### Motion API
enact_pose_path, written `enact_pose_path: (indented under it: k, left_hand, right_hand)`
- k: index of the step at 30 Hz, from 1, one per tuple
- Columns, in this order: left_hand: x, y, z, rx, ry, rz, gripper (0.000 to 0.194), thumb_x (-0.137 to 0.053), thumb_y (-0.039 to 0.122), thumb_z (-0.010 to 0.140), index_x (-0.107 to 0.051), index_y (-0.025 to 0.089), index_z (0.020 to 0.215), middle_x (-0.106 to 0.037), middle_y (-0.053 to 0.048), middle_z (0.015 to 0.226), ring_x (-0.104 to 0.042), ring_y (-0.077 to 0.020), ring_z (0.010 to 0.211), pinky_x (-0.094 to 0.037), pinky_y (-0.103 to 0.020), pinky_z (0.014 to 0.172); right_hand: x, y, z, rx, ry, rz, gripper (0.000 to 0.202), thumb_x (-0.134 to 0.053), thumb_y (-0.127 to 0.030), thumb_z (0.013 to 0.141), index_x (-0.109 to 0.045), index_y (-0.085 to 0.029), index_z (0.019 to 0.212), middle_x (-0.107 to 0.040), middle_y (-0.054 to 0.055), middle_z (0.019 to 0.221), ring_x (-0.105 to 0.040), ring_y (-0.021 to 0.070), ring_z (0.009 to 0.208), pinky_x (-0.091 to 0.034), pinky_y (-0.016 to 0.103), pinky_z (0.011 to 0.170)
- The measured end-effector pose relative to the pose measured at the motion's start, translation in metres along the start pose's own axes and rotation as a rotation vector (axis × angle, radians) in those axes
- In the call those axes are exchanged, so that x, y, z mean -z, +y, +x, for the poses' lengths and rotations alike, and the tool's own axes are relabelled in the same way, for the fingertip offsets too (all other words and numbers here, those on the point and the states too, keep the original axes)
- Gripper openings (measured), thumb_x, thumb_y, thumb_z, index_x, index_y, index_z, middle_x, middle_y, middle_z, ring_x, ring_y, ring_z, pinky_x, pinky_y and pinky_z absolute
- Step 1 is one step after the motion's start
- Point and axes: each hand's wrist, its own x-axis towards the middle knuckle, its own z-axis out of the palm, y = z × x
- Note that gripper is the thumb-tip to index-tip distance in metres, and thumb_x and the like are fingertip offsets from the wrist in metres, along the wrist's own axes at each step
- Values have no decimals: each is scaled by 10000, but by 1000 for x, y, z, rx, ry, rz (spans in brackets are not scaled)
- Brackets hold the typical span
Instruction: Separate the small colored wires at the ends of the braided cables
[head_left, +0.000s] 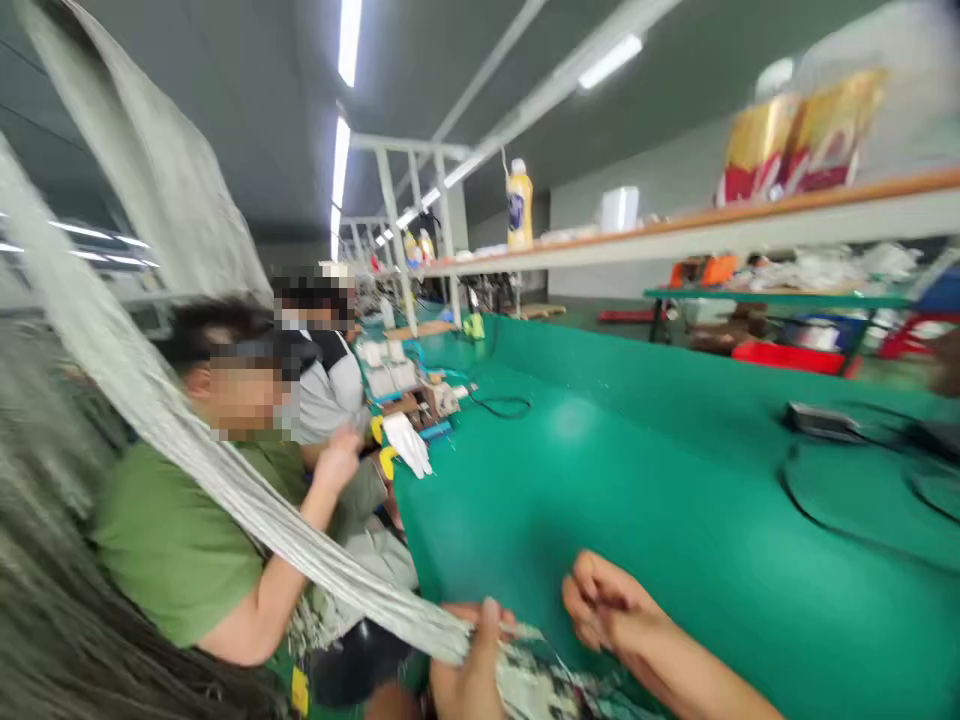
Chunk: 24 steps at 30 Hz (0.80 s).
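Observation:
A long bundle of pale grey-white strands [300, 545] hangs from the upper left down to the bottom centre. My left hand [476, 665] is wrapped round its lower end, thumb on top. Past that hand, the end spreads into loose pieces [555, 690] that are blurred. To the right, my right hand [604, 605] is over the green table [675, 500], its fingers curled together. Whether anything small sits between those fingers cannot be made out.
At the left sits a person in a green shirt [180, 530], with another person behind. White gloves [406, 445] lie at the table's left edge. A black adapter [823, 422] with cables is at the right. A shelf [675, 232] holds bottles and pouches.

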Motion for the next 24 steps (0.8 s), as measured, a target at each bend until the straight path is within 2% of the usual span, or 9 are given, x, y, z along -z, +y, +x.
enact_pose_path:
  k: [2, 4, 7, 9, 15, 20, 24]
  left_hand:
    - [1, -9, -2, 74, -2, -51, 387, -857, 400, 656, -517, 229, 727, -606, 23, 712, -665, -188, 732, -569, -351, 764]
    - [0, -13, -1, 97, -2, -105, 441, -888, 346, 606, -499, 203, 756, -610, 34, 738, -662, -158, 729, -564, -318, 775]
    - [-3, -13, 3, 116, -7, -100, 470, -906, 314, 570, -506, 176, 774, -614, 26, 804, -670, -148, 755, -566, -284, 750]
    - [-4, -11, 4, 118, -6, -82, 466, -906, 311, 572, -514, 171, 782, -618, 18, 828, -675, -153, 761, -571, -281, 731]
    - [-4, -15, 3, 22, -74, -64, 405, -874, 288, 631, -516, 168, 778, -628, 16, 800, -680, -157, 737, -567, -274, 701]
    - [-4, -19, 1, -48, -84, -24, 351, -845, 245, 668, -518, 169, 774, -626, 20, 790, -678, -152, 730, -567, -270, 706]
    - [-5, -18, -1, -57, -79, -21, 333, -837, 231, 676, -521, 167, 763, -624, 20, 788, -672, -146, 724, -575, -268, 705]
  right_hand:
    - [2, 3, -3, 88, -8, -5, 458, -756, -467, 719, -373, -217, 745, -393, -36, 690, -285, 100, 569, -245, 241, 547]
    - [4, 9, -4, 169, 21, -160, 342, -741, -380, 772, -449, -201, 766, -479, -9, 750, -385, 116, 649, -303, 244, 590]
    - [4, 15, -5, 120, -9, -346, 194, -671, -330, 853, -549, -182, 874, -550, 11, 809, -458, 122, 689, -353, 248, 615]
    - [1, 16, -6, 76, -35, -364, 189, -657, -336, 876, -567, -175, 916, -555, 2, 792, -458, 110, 660, -350, 239, 589]
    - [1, 10, -4, 44, -83, -107, 279, -731, -340, 820, -548, -166, 940, -581, -4, 820, -520, 102, 707, -391, 231, 640]
    - [4, 5, -2, -1, -160, -109, 255, -704, -179, 762, -545, -163, 961, -599, -6, 846, -542, 100, 735, -407, 224, 664]
    - [6, 3, -1, -52, -209, -164, 207, -638, -104, 727, -547, -159, 905, -585, -17, 818, -509, 83, 675, -384, 200, 604]
